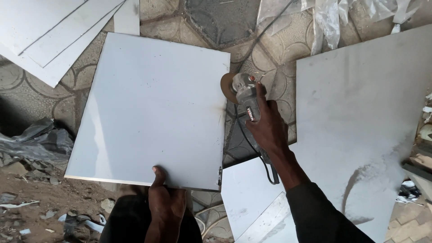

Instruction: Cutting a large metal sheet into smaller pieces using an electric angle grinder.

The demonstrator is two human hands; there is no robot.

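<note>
While left hand (166,202) grips sheet (150,110) | right hand (267,126) fingers clasp grinder (243,90)

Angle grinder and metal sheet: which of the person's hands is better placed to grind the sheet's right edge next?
Probably the right hand: it grips the angle grinder beside that edge. The left hand steadies the metal sheet.

A pale grey metal sheet (150,112) lies flat, propped near its close edge. A grey angle grinder (245,92) sits at its right edge, disc touching.
</note>
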